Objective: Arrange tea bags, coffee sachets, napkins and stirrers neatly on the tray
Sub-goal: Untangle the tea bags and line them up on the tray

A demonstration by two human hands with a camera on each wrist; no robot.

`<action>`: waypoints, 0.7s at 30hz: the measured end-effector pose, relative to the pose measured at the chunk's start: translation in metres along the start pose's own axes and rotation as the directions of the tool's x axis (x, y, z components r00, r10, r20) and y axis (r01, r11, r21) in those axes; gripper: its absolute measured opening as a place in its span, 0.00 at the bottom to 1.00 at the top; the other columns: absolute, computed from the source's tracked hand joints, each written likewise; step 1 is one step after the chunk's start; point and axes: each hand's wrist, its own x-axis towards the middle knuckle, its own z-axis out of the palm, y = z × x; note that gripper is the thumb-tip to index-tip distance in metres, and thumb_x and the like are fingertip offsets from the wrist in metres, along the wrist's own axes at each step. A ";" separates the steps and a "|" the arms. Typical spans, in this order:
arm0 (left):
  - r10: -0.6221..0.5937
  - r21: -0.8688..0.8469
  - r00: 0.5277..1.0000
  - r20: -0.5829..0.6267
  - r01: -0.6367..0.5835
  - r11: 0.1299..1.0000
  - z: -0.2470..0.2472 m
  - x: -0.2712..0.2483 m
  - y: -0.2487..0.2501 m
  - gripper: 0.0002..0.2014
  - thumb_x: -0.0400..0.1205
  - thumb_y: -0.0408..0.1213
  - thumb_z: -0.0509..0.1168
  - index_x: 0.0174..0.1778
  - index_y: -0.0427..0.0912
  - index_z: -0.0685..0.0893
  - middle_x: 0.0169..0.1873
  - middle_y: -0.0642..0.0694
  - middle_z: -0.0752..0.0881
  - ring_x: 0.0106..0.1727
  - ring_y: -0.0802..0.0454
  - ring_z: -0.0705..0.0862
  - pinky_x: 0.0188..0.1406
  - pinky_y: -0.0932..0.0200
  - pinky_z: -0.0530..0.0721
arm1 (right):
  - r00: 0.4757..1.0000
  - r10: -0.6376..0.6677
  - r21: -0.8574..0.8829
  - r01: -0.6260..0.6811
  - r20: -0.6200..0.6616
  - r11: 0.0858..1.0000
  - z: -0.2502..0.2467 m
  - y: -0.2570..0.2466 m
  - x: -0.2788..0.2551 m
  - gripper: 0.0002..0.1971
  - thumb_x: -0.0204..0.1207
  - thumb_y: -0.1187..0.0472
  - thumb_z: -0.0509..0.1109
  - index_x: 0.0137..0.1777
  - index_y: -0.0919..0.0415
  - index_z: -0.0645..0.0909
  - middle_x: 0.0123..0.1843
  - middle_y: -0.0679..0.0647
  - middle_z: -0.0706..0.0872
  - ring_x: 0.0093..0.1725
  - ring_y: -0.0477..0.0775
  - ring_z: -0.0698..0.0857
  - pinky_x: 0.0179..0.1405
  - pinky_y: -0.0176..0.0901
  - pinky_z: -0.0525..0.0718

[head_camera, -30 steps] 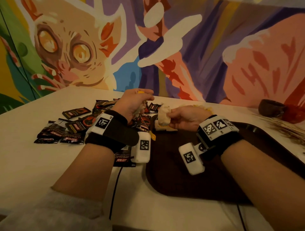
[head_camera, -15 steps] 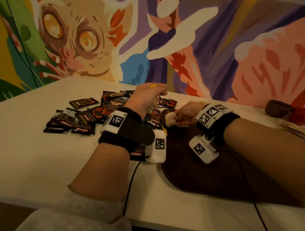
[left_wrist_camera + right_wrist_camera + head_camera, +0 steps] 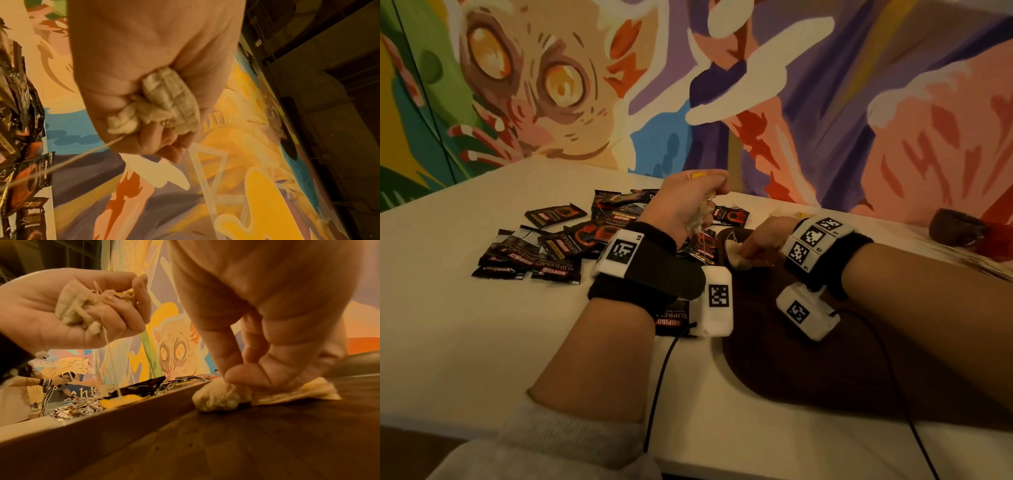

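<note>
My left hand (image 3: 705,205) is raised above the pile of black coffee sachets (image 3: 558,246) and grips a crumpled bunch of pale tea bags (image 3: 164,104) with strings hanging from it. A yellow tag (image 3: 119,400) dangles from it near the tray's rim. My right hand (image 3: 748,253) is down at the far left corner of the dark brown tray (image 3: 808,370). Its thumb and fingers pinch one tea bag (image 3: 222,395) that lies on the tray floor, beside another flat tea bag (image 3: 298,392).
The sachets lie scattered on the white table (image 3: 465,335) left of the tray; one (image 3: 671,318) lies under my left wrist. A brown cup (image 3: 955,231) and thin pale sticks (image 3: 983,265) sit at the far right. A painted wall stands behind the table.
My right hand has gone down from beside the left hand to the tray's far left corner with one tea bag. The left hand stays raised with its bunch.
</note>
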 end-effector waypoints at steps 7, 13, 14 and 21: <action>-0.069 -0.188 0.987 0.143 0.095 0.978 0.006 -0.004 0.002 0.06 0.83 0.38 0.65 0.46 0.40 0.83 0.35 0.47 0.83 0.24 0.60 0.74 0.17 0.68 0.74 | 0.990 -0.099 -0.009 0.099 -0.102 0.995 -0.012 -0.015 -0.027 0.12 0.76 0.64 0.70 0.57 0.69 0.82 0.50 0.60 0.85 0.48 0.55 0.83 0.50 0.45 0.83; -0.087 -0.428 0.962 0.257 0.194 0.883 0.011 -0.007 0.000 0.11 0.84 0.46 0.62 0.45 0.42 0.83 0.35 0.49 0.81 0.30 0.59 0.75 0.24 0.66 0.78 | 0.962 -0.270 0.594 0.194 0.041 0.781 -0.016 -0.009 -0.072 0.05 0.81 0.61 0.64 0.50 0.59 0.80 0.40 0.53 0.84 0.45 0.52 0.81 0.50 0.45 0.76; -0.090 -0.456 0.959 0.269 0.208 0.865 0.012 -0.007 0.000 0.12 0.84 0.46 0.61 0.45 0.42 0.83 0.35 0.49 0.81 0.30 0.59 0.76 0.25 0.66 0.78 | 0.949 -0.306 0.621 0.194 0.078 0.760 -0.015 -0.007 -0.075 0.06 0.82 0.59 0.62 0.49 0.58 0.80 0.40 0.53 0.85 0.44 0.51 0.81 0.49 0.44 0.76; -0.164 -0.572 0.949 0.268 0.293 0.766 0.013 -0.003 -0.005 0.15 0.84 0.49 0.60 0.44 0.39 0.81 0.37 0.45 0.82 0.34 0.55 0.80 0.29 0.65 0.84 | 0.842 -0.464 0.588 0.234 0.276 0.774 -0.016 0.009 -0.081 0.22 0.84 0.43 0.48 0.56 0.52 0.80 0.48 0.55 0.88 0.53 0.52 0.85 0.65 0.50 0.73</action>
